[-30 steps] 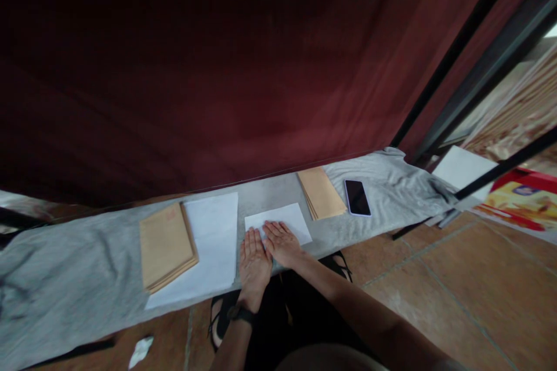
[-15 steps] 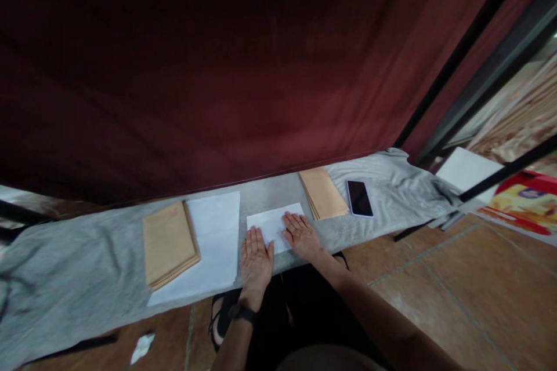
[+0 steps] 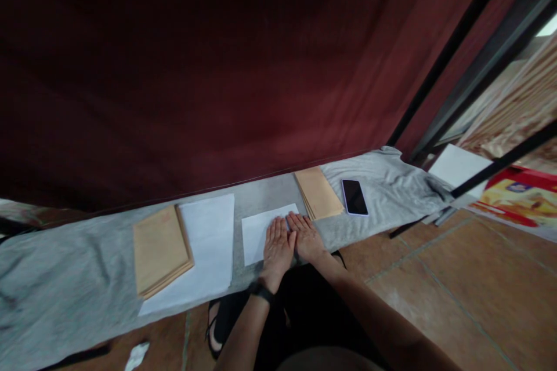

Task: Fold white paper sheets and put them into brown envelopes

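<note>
A small white sheet of paper (image 3: 256,237), which looks folded, lies in front of me on the grey cloth. My left hand (image 3: 278,246) rests flat on its right part, fingers stretched out. Right beside it, my right hand (image 3: 307,237) lies flat over the paper's right edge, also with straight fingers. The two hands touch or nearly touch, and they hide the right part of the paper. To the left is a stack of large white paper (image 3: 213,237), partly covered by a pile of brown envelopes (image 3: 161,249). More brown envelopes (image 3: 319,191) lie fanned to the right.
A phone (image 3: 355,197) lies right of the envelopes. Grey cloth (image 3: 78,278) covers the narrow bench. A dark red surface (image 3: 261,98) rises behind it. Black metal bars (image 3: 452,52), a white board (image 3: 461,165) and a red-yellow box (image 3: 522,197) are at the right.
My left hand has slid right across the paper from its left side to beside my right hand. The right hand stays about where it was. The view has shifted slightly.
</note>
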A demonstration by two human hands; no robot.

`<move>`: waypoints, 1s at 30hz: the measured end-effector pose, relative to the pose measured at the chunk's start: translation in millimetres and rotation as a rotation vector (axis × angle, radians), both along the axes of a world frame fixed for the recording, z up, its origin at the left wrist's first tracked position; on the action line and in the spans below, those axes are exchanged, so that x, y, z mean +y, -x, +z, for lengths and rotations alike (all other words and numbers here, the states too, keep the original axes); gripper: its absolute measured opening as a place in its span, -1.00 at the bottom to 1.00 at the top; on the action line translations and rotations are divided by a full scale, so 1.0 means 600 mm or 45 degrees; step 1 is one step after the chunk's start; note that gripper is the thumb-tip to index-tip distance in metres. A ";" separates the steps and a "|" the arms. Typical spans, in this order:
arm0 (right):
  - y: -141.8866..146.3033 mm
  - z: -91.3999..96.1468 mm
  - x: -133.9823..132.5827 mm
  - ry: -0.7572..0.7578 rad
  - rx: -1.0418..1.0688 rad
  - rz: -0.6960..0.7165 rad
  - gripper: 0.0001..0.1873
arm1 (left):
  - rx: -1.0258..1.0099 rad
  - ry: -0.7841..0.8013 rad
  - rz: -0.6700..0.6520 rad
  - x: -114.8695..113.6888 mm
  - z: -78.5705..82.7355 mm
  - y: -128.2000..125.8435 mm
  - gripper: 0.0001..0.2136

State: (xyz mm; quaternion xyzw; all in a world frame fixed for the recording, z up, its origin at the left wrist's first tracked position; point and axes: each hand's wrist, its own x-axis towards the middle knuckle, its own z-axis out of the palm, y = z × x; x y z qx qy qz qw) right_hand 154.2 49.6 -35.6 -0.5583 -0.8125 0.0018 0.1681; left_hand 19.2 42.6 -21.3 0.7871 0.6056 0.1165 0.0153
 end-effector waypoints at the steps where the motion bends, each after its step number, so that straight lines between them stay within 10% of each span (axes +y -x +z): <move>1: -0.001 0.000 0.000 0.002 -0.001 0.009 -0.43 | -0.004 0.028 -0.006 0.007 0.000 -0.008 -0.38; 16: 0.005 0.006 -0.002 -0.004 0.067 -0.049 -0.44 | 0.032 -0.136 0.218 0.027 -0.026 0.129 -0.35; 30: 0.120 0.036 0.047 0.161 0.123 0.065 -0.49 | -0.021 -0.171 0.230 0.013 -0.021 0.132 -0.41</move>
